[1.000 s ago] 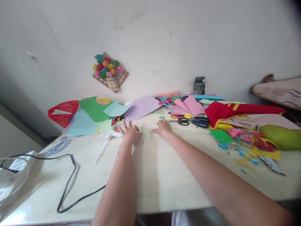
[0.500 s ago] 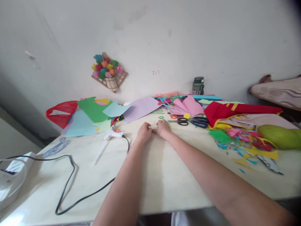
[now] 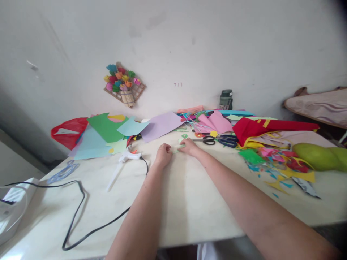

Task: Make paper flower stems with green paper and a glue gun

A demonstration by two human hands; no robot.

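Note:
A thin pale green paper strip [image 3: 175, 151] stretches between my two hands, low over the table. My left hand [image 3: 163, 155] has its fingers curled together at the strip's left end. At the other end, my right hand [image 3: 189, 147] pinches it between thumb and fingers. What lies inside the left fingertips is too small to see clearly. Just beyond the right hand is a small green paper flower [image 3: 184, 136]. Black-handled scissors [image 3: 209, 140] lie to the right of that hand. A white glue gun [image 3: 130, 156] rests left of my left hand.
Coloured paper sheets [image 3: 162, 126] line the wall side. Blue-handled scissors [image 3: 228, 141], red cloth [image 3: 252, 130], paper scraps [image 3: 282, 177] and a green fruit-like object [image 3: 311, 156] lie rightward. A black cord [image 3: 81, 191] loops across the left. A bottle [image 3: 226, 100] stands at the back.
My hands have drawn slightly apart, and more of the pale green strip shows between them. The right fingers have lifted and parted a little. The whole view has shifted slightly.

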